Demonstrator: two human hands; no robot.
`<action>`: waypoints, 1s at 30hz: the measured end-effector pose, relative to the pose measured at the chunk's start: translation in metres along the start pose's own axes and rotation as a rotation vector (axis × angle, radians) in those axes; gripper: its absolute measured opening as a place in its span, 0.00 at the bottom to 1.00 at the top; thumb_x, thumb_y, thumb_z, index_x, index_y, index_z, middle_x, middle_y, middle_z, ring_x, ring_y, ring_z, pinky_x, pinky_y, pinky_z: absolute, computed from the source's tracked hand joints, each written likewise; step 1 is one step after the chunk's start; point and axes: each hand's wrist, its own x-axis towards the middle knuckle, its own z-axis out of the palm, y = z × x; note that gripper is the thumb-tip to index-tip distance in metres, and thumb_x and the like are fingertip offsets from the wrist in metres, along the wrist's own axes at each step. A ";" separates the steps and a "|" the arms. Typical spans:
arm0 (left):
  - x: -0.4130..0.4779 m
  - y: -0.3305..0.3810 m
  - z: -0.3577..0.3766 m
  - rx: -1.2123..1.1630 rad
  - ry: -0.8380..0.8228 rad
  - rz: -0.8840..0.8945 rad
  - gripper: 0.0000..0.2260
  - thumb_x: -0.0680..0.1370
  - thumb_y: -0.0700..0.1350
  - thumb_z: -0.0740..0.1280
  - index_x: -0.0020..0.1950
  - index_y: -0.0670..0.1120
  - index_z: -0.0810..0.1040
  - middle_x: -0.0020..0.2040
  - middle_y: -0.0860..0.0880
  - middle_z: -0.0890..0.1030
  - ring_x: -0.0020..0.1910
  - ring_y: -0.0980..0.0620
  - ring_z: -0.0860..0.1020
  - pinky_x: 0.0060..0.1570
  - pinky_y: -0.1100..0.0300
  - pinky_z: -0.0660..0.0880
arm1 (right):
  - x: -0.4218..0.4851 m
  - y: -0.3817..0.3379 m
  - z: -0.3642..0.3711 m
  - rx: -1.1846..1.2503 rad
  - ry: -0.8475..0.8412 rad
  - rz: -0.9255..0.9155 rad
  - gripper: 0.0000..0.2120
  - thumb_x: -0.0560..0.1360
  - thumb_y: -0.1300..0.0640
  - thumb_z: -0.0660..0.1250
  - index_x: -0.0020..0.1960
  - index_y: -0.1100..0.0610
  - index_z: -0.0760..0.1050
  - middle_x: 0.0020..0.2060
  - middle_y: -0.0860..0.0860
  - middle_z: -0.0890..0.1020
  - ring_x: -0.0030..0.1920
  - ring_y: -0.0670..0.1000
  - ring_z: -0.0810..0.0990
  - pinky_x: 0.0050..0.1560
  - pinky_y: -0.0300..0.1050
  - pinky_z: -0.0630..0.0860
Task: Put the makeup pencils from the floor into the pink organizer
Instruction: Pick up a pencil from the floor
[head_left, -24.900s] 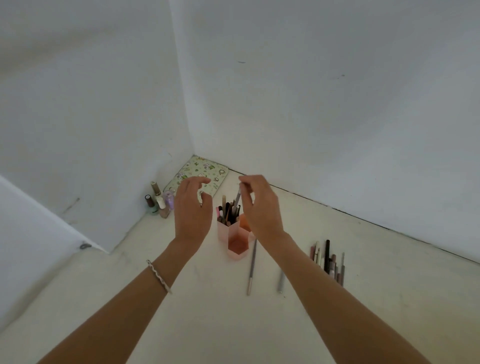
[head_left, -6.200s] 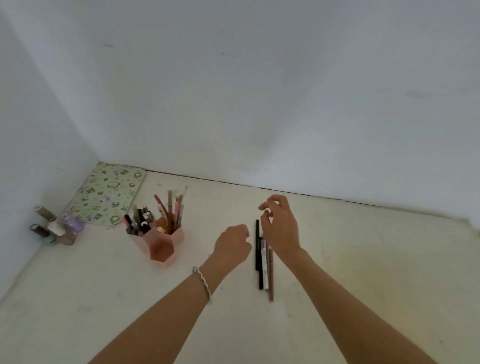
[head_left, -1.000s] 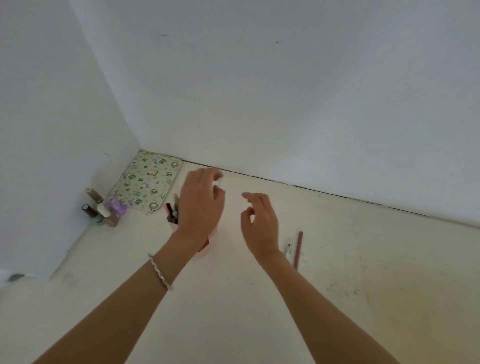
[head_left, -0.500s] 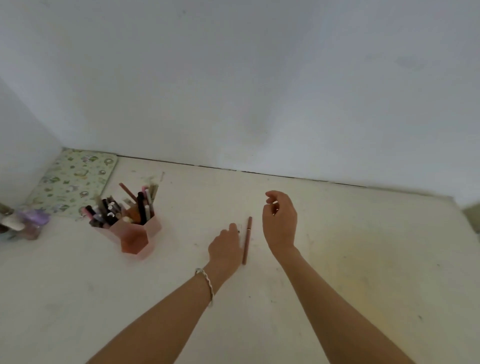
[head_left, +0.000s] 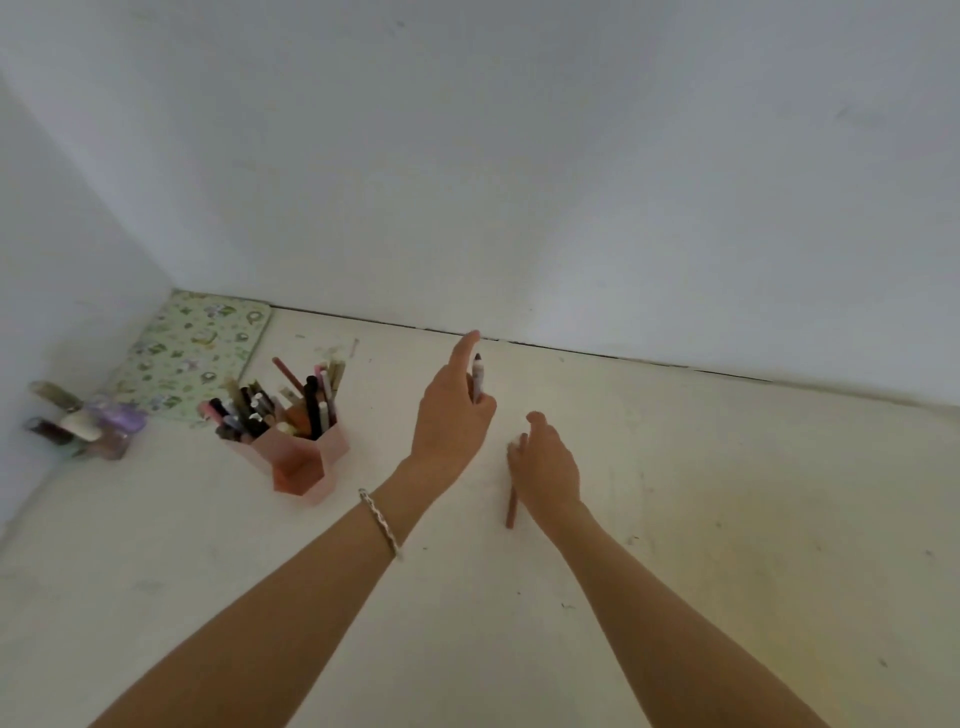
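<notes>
The pink organizer (head_left: 301, 467), a cluster of hexagonal cups, stands on the floor at the left with several makeup pencils (head_left: 283, 405) upright in its rear cups; the front cup looks empty. My left hand (head_left: 449, 415) is raised to the right of it, pinching a pale pencil with a dark tip (head_left: 477, 376), index finger stretched out. Lower and to the right, my right hand (head_left: 548, 467) has its fingers curled over the far end of a brown pencil (head_left: 511, 506) that lies on the floor.
A green patterned pouch (head_left: 195, 353) lies flat in the corner behind the organizer. Several small cosmetic bottles (head_left: 85, 426) stand by the left wall. White walls close the floor on the left and at the back.
My left hand has risen from the floor holding the dark-tipped pencil. My right hand has dropped onto the brown pencil. The view has shifted a little to the left.
</notes>
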 end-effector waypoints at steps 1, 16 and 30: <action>-0.002 -0.001 -0.005 -0.011 0.008 -0.003 0.29 0.75 0.37 0.64 0.74 0.54 0.62 0.41 0.48 0.77 0.39 0.51 0.77 0.42 0.55 0.78 | -0.001 -0.002 0.004 -0.083 -0.059 -0.009 0.23 0.79 0.59 0.57 0.73 0.54 0.59 0.56 0.57 0.76 0.52 0.59 0.79 0.48 0.50 0.74; 0.001 -0.059 -0.165 0.248 0.403 0.129 0.17 0.77 0.43 0.67 0.62 0.55 0.66 0.43 0.55 0.78 0.39 0.55 0.79 0.40 0.60 0.75 | -0.002 -0.114 -0.015 0.675 0.176 -0.259 0.25 0.71 0.65 0.64 0.61 0.43 0.65 0.41 0.48 0.76 0.36 0.46 0.77 0.35 0.31 0.73; -0.008 -0.087 -0.186 0.650 0.449 0.221 0.07 0.78 0.44 0.66 0.48 0.45 0.84 0.56 0.46 0.81 0.61 0.44 0.75 0.58 0.49 0.69 | -0.037 -0.180 -0.004 0.771 0.267 -0.556 0.24 0.74 0.64 0.66 0.62 0.43 0.65 0.45 0.42 0.76 0.42 0.48 0.81 0.43 0.34 0.77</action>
